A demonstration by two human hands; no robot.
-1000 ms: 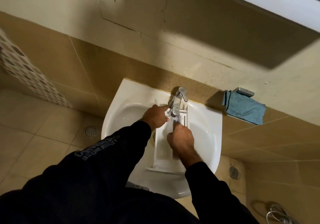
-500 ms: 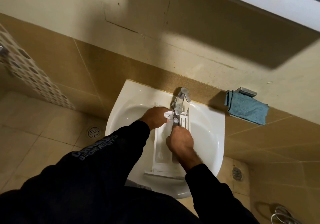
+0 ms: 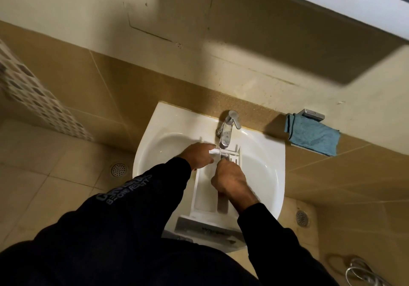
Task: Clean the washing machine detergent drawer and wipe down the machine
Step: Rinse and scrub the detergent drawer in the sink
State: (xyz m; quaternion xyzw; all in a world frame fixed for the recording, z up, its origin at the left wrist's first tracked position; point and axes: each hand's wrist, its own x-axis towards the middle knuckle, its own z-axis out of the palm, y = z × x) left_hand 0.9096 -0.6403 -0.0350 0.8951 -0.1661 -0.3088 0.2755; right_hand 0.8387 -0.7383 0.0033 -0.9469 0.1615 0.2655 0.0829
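Head view, the only one: white detergent drawer (image 3: 204, 194) lying lengthwise in the white sink (image 3: 263, 166), far end under the chrome tap (image 3: 226, 130), grey front panel hanging over the near rim. Left hand (image 3: 199, 156) at the drawer's far left, fingers curled round a small white piece (image 3: 214, 151) — an insert or a scrap of paper, cannot tell which. Right hand (image 3: 229, 179) on the middle divider, fingers bent down into the compartments; cannot tell whether gripping a tool or only rubbing. Running water not discernible.

Probably rigid moulded plastic, light, hollow — easy to lift one-handed, yet likely slick once wet and soapy. Thin dividers and the small clip-in parts near the far end look like the fragile bits; best not levered. Safest hold, by judgement: the long side walls, or the thick front panel, which offers a broad edge. Overhang at the near rim suggests a risk of tipping out if pressed hard there.

Off to the right, a blue cloth (image 3: 313, 136) draped on a wall holder — apart from the sink, presumably for wiping the machine later.
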